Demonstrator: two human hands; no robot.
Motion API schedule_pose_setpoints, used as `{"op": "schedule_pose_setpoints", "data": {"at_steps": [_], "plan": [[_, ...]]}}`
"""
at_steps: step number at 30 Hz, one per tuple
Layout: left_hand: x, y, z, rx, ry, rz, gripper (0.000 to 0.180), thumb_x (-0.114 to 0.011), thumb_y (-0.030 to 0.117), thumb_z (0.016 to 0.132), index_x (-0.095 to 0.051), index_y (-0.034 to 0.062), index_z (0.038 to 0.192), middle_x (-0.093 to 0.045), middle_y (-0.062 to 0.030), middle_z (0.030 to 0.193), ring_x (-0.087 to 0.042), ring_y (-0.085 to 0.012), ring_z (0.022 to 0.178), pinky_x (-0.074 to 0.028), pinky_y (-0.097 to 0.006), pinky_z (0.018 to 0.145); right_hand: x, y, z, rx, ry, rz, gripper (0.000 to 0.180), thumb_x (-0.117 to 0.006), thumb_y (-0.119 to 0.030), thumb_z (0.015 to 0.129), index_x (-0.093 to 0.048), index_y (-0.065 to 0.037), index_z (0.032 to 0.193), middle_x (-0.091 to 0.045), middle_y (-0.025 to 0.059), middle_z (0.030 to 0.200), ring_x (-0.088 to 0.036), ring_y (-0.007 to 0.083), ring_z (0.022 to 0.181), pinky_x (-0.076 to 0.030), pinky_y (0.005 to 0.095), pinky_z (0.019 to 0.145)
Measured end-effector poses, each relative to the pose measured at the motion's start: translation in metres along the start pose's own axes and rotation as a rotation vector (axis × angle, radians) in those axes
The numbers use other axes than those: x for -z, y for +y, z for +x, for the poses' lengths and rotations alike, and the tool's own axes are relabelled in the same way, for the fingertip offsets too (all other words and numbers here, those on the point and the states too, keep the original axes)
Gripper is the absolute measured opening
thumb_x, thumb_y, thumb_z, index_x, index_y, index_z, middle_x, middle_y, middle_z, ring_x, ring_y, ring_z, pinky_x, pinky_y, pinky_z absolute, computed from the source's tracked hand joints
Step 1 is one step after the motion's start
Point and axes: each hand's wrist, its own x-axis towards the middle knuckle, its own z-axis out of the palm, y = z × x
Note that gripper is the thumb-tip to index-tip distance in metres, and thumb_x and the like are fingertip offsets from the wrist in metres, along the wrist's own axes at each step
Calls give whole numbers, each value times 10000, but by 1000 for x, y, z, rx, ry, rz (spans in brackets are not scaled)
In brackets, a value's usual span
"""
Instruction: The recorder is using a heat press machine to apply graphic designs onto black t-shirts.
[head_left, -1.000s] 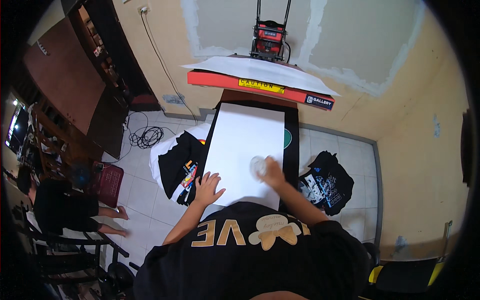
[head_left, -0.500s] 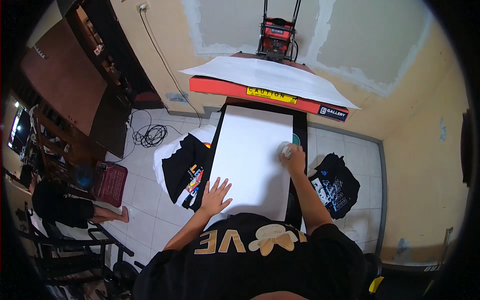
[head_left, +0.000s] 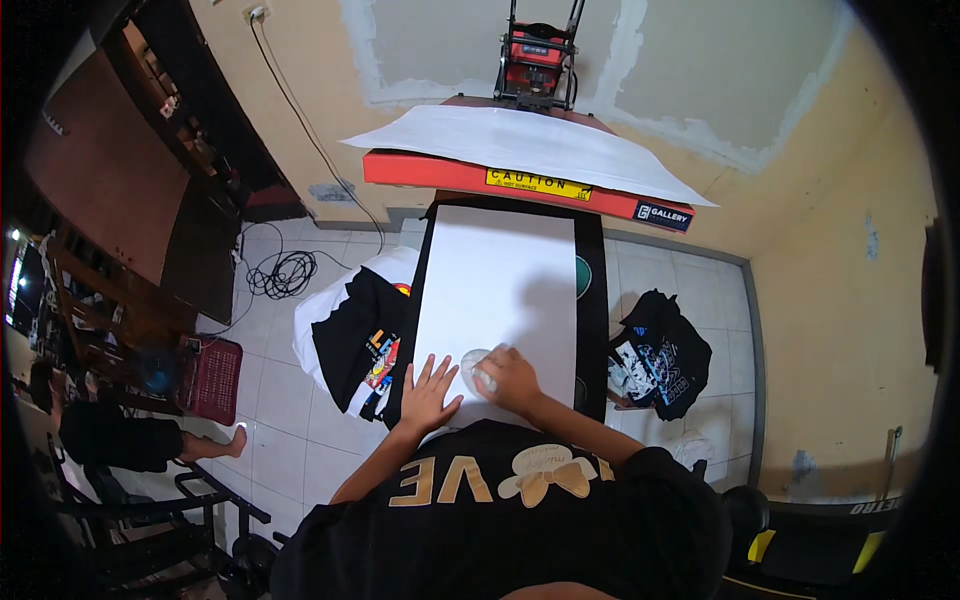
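**Spread palm and gripped disc on a smooth white sheet**

The left hand (head_left: pixel 428 395) lies flat, fingers fanned, near the lower left edge of a smooth, matte white rectangular sheet (head_left: pixel 500 270). The right hand (head_left: pixel 512 382) is curled around a pale, round, translucent object (head_left: pixel 474 368), which sits over the sheet's lower part, between the two hands. The hands are near each other but apart.

Beneath the sheet, black material (head_left: pixel 592 330) shows along both long sides, with part of a green round patch (head_left: pixel 583 277) at the right. Beyond the far edge stands a raised red heat-press plate (head_left: pixel 430 172), slab-shaped, with a yellow label on its front; a thin, curling white cover sheet (head_left: pixel 500 135) drapes over it.

To the left, a crumpled black printed cloth (head_left: pixel 350 325) lies over white fabric (head_left: pixel 305 325); to the right, a rumpled black printed garment (head_left: pixel 680 355) lies low. Farther left, a looped black cable (head_left: pixel 282 275) rests on glossy pale floor tiles (head_left: pixel 270 420), near a maroon perforated crate (head_left: pixel 212 380).
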Motion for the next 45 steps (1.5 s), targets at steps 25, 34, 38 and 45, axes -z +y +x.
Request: {"op": "schedule_pose_setpoints", "data": {"at_steps": [25, 34, 38, 45], "plan": [[-2, 1, -3, -40, 137, 5, 588, -487, 480, 866, -436, 170, 1363, -347, -47, 1468, -227, -263, 1394, -102, -561, 1085, 24, 10, -22, -43, -72, -46, 186, -690, -214, 708, -623, -116, 851, -560, 111, 867, -537, 313, 835, -471, 405, 722], [-3, 5, -5, -39, 169, 11, 578, -491, 475, 863, -451, 169, 1353, -363, -53, 1458, -245, -262, 1387, -103, -552, 1087, 67, 90, -14, -326, 256, -260, 206, -681, -168, 697, -600, -79, 864, -541, 104, 860, -524, 315, 794, -449, 418, 709], [-2, 5, -5, -44, 197, 28, 574, -494, 474, 860, -459, 172, 1346, -378, -50, 1449, -268, -260, 1378, -113, -547, 1087, 47, 63, -19, -237, 241, -222, 204, -685, -163, 683, -600, -93, 854, -539, 101, 849, -522, 306, 783, -445, 401, 685], [-2, 6, -3, -34, 200, 16, 574, -504, 472, 852, -459, 176, 1342, -390, -45, 1440, -284, -257, 1370, -115, -542, 1088, 21, -6, -25, 69, 107, 31, 194, -690, -192, 677, -626, -94, 832, -542, 96, 833, -512, 289, 777, -439, 392, 679]]}}
